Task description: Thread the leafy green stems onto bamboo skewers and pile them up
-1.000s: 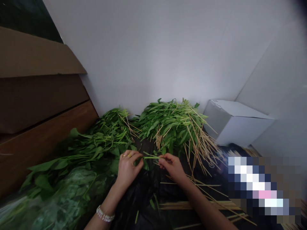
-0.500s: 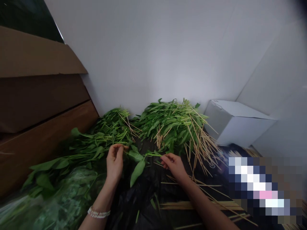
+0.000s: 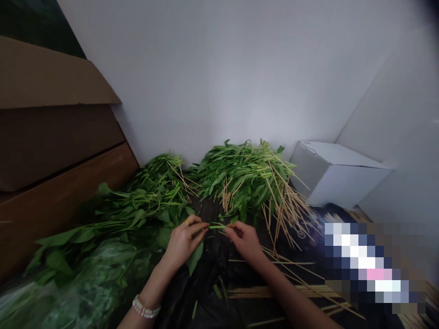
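Left hand (image 3: 183,242) and right hand (image 3: 244,240), fingers pinched closed, hold opposite ends of one green stem (image 3: 216,226) between them.

- A pixelated block (image 3: 373,269) is masking the lower right
- The cardboard box (image 3: 51,114) is running off the left edge
- The fingers of the right hand (image 3: 245,240) are covering one end of the green stem (image 3: 216,226)

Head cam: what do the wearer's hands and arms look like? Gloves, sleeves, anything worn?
Both are bare, with no gloves and no sleeves in view. The left hand has a gold-coloured ring on one finger, and a bracelet of small whitish beads circles its wrist. The right hand and right forearm show nothing worn.
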`<state>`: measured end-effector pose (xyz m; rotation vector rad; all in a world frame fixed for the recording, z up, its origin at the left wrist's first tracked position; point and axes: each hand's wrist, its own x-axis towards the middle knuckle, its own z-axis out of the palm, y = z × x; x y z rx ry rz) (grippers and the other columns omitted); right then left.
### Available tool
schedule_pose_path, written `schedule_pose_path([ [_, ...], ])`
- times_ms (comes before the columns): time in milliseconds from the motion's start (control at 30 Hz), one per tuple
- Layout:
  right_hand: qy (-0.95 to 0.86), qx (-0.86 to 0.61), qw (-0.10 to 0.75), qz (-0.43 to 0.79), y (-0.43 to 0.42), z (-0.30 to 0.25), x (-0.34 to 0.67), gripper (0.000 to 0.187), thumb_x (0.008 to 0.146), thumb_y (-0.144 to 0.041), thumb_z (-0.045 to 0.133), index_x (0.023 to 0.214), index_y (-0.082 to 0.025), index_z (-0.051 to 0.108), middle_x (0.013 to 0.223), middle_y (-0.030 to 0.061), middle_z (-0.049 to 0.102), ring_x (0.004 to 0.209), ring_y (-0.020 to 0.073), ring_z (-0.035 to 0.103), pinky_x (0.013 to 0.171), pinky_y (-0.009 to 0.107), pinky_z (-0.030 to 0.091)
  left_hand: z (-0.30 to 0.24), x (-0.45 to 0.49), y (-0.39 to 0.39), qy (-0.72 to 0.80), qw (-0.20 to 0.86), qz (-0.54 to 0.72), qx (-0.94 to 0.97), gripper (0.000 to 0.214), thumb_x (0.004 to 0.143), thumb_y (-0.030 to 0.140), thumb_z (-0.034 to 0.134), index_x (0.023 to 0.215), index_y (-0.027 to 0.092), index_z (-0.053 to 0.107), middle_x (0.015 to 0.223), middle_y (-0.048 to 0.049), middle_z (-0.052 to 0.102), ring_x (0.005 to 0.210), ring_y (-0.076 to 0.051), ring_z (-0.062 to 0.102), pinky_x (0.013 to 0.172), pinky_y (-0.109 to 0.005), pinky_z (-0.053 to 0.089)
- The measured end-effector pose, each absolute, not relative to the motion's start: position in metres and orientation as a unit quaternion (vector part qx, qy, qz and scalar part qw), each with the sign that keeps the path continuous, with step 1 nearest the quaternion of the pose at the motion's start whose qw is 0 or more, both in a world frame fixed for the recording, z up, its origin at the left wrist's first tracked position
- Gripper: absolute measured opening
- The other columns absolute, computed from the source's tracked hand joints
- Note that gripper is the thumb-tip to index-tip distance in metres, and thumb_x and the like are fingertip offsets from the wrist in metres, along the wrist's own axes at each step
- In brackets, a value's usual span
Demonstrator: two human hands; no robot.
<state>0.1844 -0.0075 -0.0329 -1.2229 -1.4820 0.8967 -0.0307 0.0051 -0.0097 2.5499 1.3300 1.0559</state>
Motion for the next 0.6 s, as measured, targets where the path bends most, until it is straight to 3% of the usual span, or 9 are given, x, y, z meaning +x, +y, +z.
schedule_pose_path([
  [333, -0.665, -0.495, 0.479, 0.288, -0.012, -0.027, 0.183, 0.016, 0.082, -0.03, 0.063, 0.073, -0.02, 0.071, 0.065, 0.0007, 0.065, 0.057, 0.0135, 0.056, 0.055, 0.023, 0.04, -0.014, -0.027, 0.003, 0.45, -0.002, 0.274, 0.85, 0.015, 0.087, 0.022, 0.054, 0.096, 0.022, 0.066, 0.095, -0.0033, 0.064, 0.08, -0.015, 0.064, 0.071, -0.023, 0.048],
  [600, -0.654, -0.483, 0.465, 0.351, -0.012, -0.034, 0.18, 0.022, 0.084, -0.035, 0.06, 0.078, -0.018, 0.072, 0.066, 0.003, 0.069, 0.059, 0.0154, 0.061, 0.057, 0.025, 0.044, -0.004, -0.024, 0.003, 0.499, 0.06, 0.39, 0.771, 0.009, 0.078, 0.017, 0.053, 0.078, 0.02, 0.061, 0.081, -0.002, 0.059, 0.077, -0.017, 0.06, 0.073, -0.026, 0.046],
])
